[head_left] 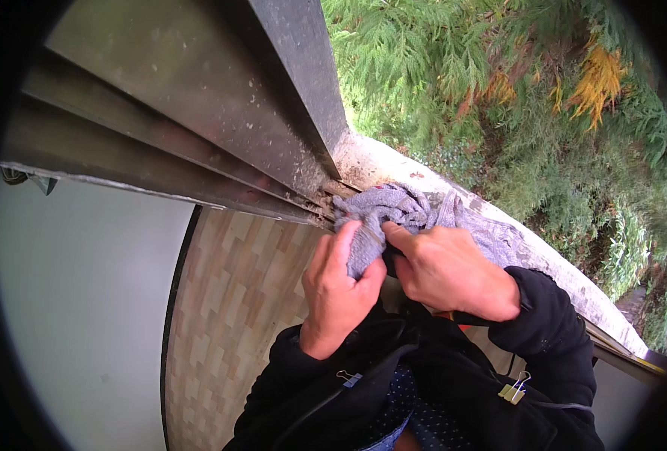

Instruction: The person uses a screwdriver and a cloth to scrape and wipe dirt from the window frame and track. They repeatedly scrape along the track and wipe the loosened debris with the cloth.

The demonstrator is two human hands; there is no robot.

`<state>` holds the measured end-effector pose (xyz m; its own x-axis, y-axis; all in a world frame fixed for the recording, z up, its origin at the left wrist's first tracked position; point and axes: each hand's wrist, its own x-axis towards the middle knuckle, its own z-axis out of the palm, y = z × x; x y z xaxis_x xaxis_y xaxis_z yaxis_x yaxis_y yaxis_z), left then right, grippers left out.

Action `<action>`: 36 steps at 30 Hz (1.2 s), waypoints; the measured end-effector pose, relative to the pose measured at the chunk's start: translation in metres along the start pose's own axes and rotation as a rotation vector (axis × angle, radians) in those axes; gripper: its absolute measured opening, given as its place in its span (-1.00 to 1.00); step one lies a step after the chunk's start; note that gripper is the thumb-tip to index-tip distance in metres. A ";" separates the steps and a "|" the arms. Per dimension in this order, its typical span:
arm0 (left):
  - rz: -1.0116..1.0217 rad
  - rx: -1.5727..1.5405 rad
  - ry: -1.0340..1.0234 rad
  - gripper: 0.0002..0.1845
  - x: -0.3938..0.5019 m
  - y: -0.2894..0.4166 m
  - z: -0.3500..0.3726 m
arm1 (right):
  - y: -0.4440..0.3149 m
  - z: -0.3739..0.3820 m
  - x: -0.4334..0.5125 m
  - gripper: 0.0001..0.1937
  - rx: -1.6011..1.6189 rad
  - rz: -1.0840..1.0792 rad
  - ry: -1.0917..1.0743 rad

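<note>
A crumpled grey cloth (395, 203) lies over the lower track of a dark metal window frame (226, 96), at the corner where the frame meets the sill. My left hand (339, 287) grips a bunched fold of the cloth between thumb and fingers. Beside it, my right hand (452, 270) presses on the cloth with an extended finger, its other fingers curled. Part of the cloth trails to the right along the weathered pale sill (559, 270). Dirt and crumbs show in the track just left of the cloth.
Beyond the sill grow green conifer branches (452, 62), some of them orange. Indoors are a pale wall (96, 293) and a wood-pattern floor (226, 315). Two binder clips, one blue (349, 379) and one yellowish (512, 392), hang on my black coat.
</note>
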<state>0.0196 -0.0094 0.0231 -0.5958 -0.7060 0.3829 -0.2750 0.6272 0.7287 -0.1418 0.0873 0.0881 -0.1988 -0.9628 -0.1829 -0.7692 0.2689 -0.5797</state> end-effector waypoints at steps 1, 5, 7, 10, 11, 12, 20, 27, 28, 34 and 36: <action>0.006 0.020 0.016 -0.41 0.001 -0.002 0.000 | 0.000 0.002 0.003 -0.58 -0.005 0.003 -0.008; -0.045 0.107 0.042 -0.42 0.002 -0.011 -0.001 | 0.000 0.011 0.018 -0.70 0.002 -0.052 0.015; 0.007 0.061 0.064 -0.43 0.003 -0.013 0.001 | 0.003 0.011 0.019 -0.75 0.027 -0.051 0.024; 0.104 0.015 0.101 -0.43 0.005 -0.012 0.005 | 0.008 0.007 0.013 -0.67 0.110 -0.061 0.017; 0.105 -0.009 0.087 -0.43 0.004 -0.011 0.005 | 0.008 0.005 0.009 -0.63 0.119 -0.062 0.035; 0.116 -0.035 0.074 -0.43 0.003 -0.010 0.004 | 0.008 0.004 0.004 -0.60 0.124 -0.055 0.047; 0.176 -0.244 -0.031 -0.43 -0.016 -0.003 -0.005 | 0.023 -0.013 -0.036 -0.51 0.390 0.082 -0.019; 0.241 -0.214 -0.050 -0.46 -0.022 -0.007 -0.015 | 0.026 -0.024 -0.042 -0.51 0.377 0.107 -0.113; 0.262 -0.205 -0.041 -0.46 -0.024 -0.008 -0.018 | 0.026 -0.026 -0.041 -0.51 0.385 0.109 -0.131; 0.360 -0.126 0.048 -0.49 -0.036 -0.019 -0.039 | 0.027 -0.053 -0.047 -0.52 0.340 -0.007 -0.205; 0.401 -0.069 0.039 -0.50 -0.040 -0.022 -0.051 | 0.027 -0.068 -0.054 -0.53 0.317 0.003 -0.258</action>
<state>0.0879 -0.0122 0.0208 -0.6164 -0.4229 0.6642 0.0248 0.8327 0.5532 -0.1925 0.1445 0.1362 -0.0108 -0.9348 -0.3549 -0.5356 0.3051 -0.7875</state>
